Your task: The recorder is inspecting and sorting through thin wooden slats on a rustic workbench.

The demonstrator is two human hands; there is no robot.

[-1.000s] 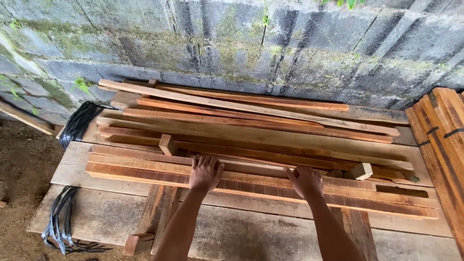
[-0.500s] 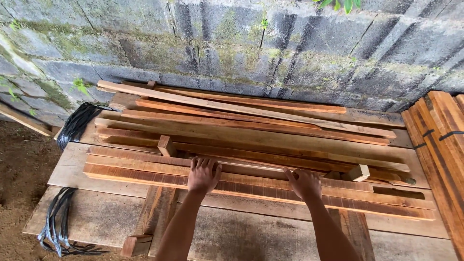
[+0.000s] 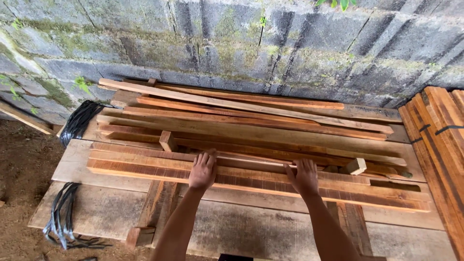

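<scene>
Step in hand, as judged: seating grip on plank [image 3: 251, 182], front of wood stack on desk [image 3: 96, 212]. Left hand [image 3: 203, 170] and right hand [image 3: 304, 176] flat on top, fingers spread, unclosed. Next: curl over far edge, lift level.

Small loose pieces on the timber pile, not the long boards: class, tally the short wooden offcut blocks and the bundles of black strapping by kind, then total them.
Short wooden offcut blocks: 3
Bundles of black strapping: 2
Total: 5
</scene>
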